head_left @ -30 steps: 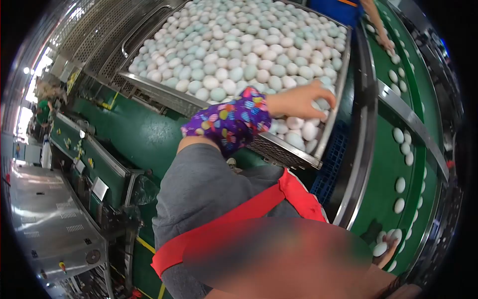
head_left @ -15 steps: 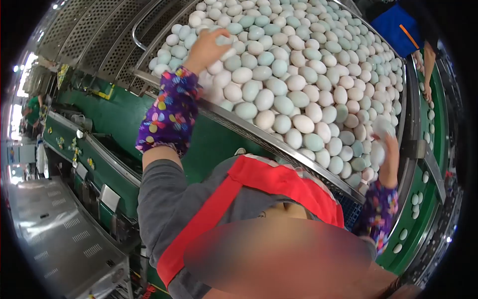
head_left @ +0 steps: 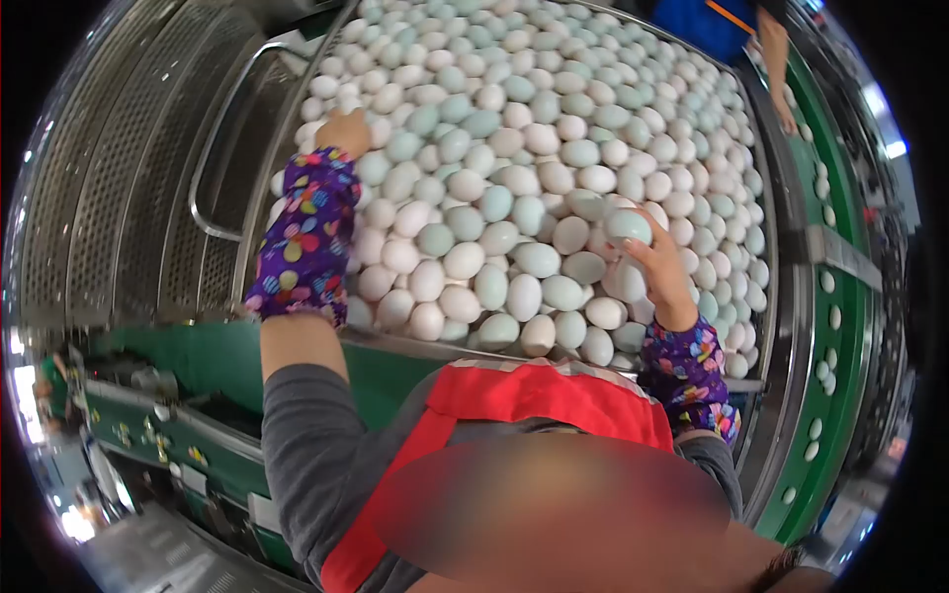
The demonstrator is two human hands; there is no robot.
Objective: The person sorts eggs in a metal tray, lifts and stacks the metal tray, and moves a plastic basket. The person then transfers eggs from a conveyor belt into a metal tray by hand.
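A broad metal-edged tray holds a mass of white and pale blue-green eggs [head_left: 524, 296]. Toward the tray's left side, my left hand [head_left: 346, 131] reaches down among the eggs. Its fingers curl away from view, and what is in them is hidden. At the right of the middle, my right hand [head_left: 660, 259] is closed around a pale egg [head_left: 626, 226], held just above the layer. A second whitish egg [head_left: 623, 281] lies close under that hand; whether the fingers touch it I cannot tell.
Along the right runs a green conveyor belt [head_left: 819, 395] with several eggs on it. Another person's arm [head_left: 774, 64] reaches over the belt at top right. A curved metal handle [head_left: 219, 148] and perforated metal panels [head_left: 119, 198] stand left of the tray.
My right hand has moved left and inward from the tray's right edge, an egg in its fingers. My left hand has shifted left and its fingers now point down. The view has turned.
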